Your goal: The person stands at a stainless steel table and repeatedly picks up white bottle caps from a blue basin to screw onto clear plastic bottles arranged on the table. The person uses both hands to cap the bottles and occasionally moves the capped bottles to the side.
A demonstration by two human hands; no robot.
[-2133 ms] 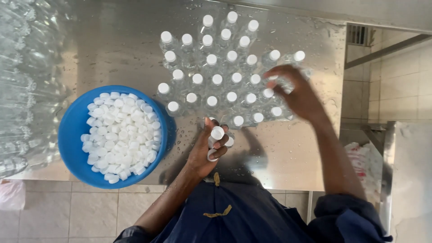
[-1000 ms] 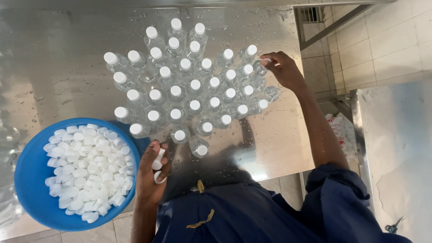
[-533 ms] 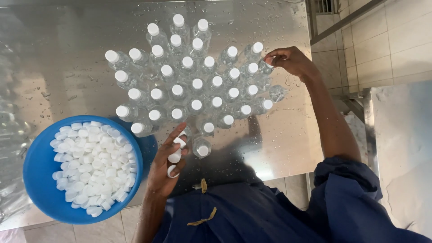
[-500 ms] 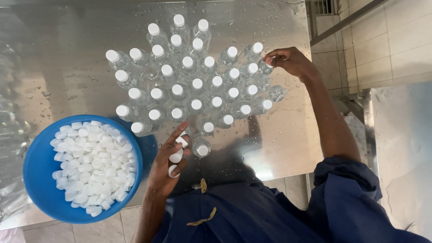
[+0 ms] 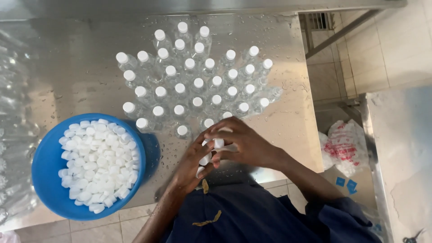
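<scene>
Several clear plastic bottles with white caps stand packed together on a wet steel table. A blue bowl full of loose white caps sits at the near left. My left hand holds a few white caps close to the table's front edge. My right hand meets it there and pinches one white cap between its fingertips, just below the nearest bottles.
Clear empty bottles in plastic wrap lie along the left edge. A white and red plastic bag rests on the floor at the right, beside another steel surface. Tiled floor lies beyond.
My right hand has come back from the far right bottles to meet my left hand at the front edge. The left hand stayed low with its caps.
</scene>
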